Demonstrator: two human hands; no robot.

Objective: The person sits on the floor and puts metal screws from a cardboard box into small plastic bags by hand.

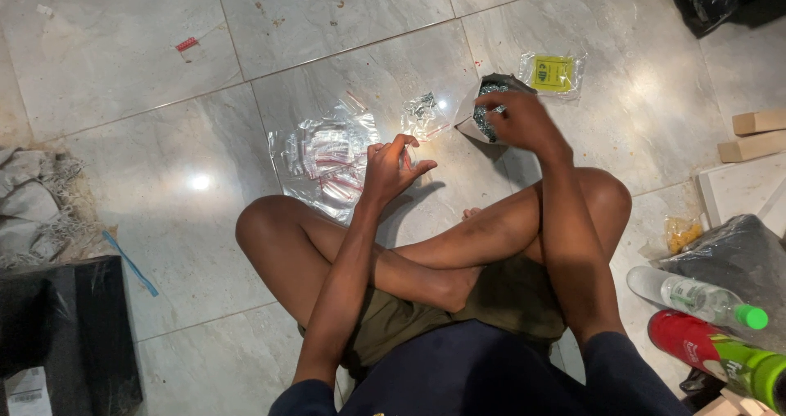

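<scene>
Two hands are at work in front of my crossed legs on the pale marble floor (164,219). My left hand (391,169) is pinched narrow, thumb and fingertips closed on a small clear zip bag (407,159) with a red seal strip; little of it shows past my fingers. It sits just beside the heap of empty zip bags (327,158) spread on the floor to my left. That bag I judge to be almost weightless, limp and slick, so it would slide or fold if held by its flat face; the stiffer seal strip at the mouth is the best place to grip, and that seems to be where my fingers are. My right hand (517,119) reaches into the open mouth of a grey packet (483,109) full of small dark pieces, fingers curled down inside, and I cannot tell whether they have closed on anything. Those pieces look tiny, hard and loose, easy to spill, best taken as a pinch. A filled clear bag (424,115) lies between the heap and the packet, and a clear bag with a yellow card (553,74) lies just beyond the packet. The packet itself looks soft-walled and would tip if nudged.
</scene>
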